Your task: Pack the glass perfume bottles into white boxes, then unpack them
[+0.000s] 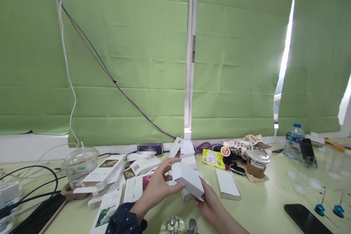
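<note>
Between my two hands is a small white cardboard box (186,178), held tilted above the table. My left hand (160,181) grips its left side, with the thumb below and the fingers curled over the top. At the lower right end, my right hand (208,201) closes on the box, its fingertips partly hidden underneath. Other white boxes (188,150) stand just behind it, partly covered by my hands and the held box. A flat white box (227,184) lies to the right of my right hand. Printed flat cartons (134,189) lie beside my left wrist.
Left stand a clear plastic bowl (79,164) and a pile of picture cartons (105,170). Right are a yellow packet (213,158), an iced drink cup (257,162), a water bottle (294,140) and a black phone (304,217). A glass bottle (172,225) stands at the front edge.
</note>
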